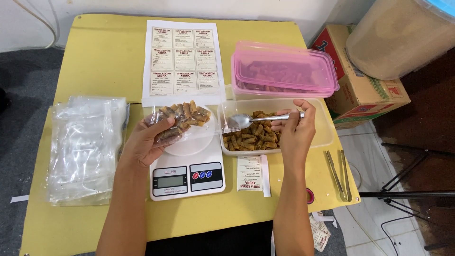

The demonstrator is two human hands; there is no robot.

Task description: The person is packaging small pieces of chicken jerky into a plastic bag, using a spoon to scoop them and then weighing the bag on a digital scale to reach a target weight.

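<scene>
Head view shows the left hand (144,142) gripping a clear bag of fried rolls (182,121) over the kitchen scale (187,178), right hand (296,132) pinching a metal spoon (246,120); best keep the bag's mouth wide and tip gently.

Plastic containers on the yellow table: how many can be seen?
2. A clear open container with brown snacks lies beside the scale; a pink lidded container sits behind it. More may be stacked under the pink one.
</scene>
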